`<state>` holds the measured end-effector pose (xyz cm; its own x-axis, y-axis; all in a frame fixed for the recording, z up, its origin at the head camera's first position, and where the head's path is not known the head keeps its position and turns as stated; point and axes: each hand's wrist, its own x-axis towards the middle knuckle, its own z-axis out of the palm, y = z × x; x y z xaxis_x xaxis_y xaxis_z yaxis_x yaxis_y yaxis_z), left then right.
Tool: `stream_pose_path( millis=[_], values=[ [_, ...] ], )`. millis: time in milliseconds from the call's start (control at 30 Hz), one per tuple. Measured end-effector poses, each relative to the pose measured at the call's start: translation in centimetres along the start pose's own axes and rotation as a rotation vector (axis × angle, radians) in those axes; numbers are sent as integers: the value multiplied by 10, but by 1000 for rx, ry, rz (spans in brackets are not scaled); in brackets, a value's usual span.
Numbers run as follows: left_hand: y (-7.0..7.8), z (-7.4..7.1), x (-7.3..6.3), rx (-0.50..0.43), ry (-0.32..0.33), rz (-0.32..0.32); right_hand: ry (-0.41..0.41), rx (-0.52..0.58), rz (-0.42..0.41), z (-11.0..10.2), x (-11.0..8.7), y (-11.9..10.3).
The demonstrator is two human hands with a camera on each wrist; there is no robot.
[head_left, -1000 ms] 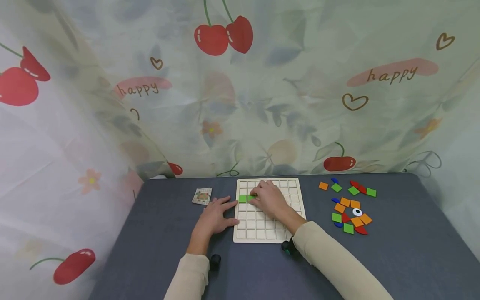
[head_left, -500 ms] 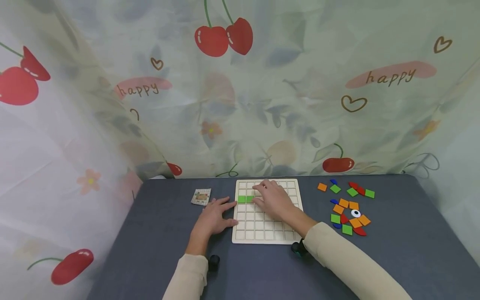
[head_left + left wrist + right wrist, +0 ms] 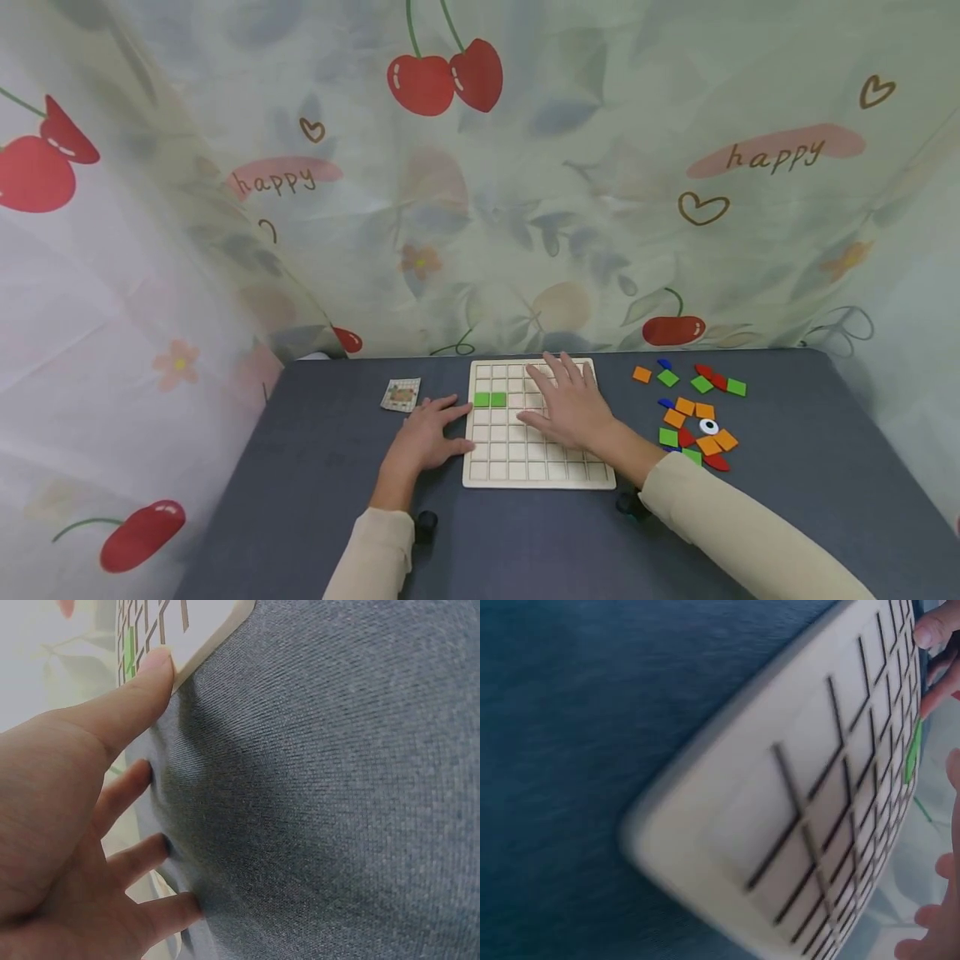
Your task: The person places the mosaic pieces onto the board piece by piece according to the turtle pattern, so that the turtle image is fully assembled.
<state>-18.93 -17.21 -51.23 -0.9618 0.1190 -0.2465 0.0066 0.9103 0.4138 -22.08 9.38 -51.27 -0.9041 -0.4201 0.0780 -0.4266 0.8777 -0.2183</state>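
A pale grid board (image 3: 489, 481) lies on the dark tabletop, with two green square tiles (image 3: 491, 400) side by side in cells near its left edge. My left hand (image 3: 424, 435) is spread beside that edge. In the left wrist view its thumb (image 3: 154, 671) rests on the board's rim, and the other fingertips meet the cloth. Over the board's right half, my right hand (image 3: 573, 410) is held with fingers apart and nothing between them. The right wrist view shows the board's near corner (image 3: 656, 832), with green (image 3: 913, 754) at the far side.
To the board's right lie loose orange tiles (image 3: 642, 374), green tiles (image 3: 736, 387), red pieces (image 3: 717, 462), blue pieces (image 3: 664, 364) and a white ring-like piece (image 3: 708, 427). A small picture card (image 3: 401, 394) lies left of the board. A printed curtain (image 3: 525, 275) hangs behind the table.
My right hand has let go of the second green tile, which stays in its cell. The hand has moved right and its fingers have spread. My left hand keeps its place.
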Motion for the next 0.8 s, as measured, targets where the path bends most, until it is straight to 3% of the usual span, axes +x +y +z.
stream_pose_path(
  millis=[233,567,800],
  values=[
    [-1,1,0,-8,5,6,20,35,18,4,-16,25],
    [-1,1,0,7,10,8,9,-10,87,3,-33,61],
    [-1,1,-1,9,8,8,41,41,112,2,-47,80]
  ],
)
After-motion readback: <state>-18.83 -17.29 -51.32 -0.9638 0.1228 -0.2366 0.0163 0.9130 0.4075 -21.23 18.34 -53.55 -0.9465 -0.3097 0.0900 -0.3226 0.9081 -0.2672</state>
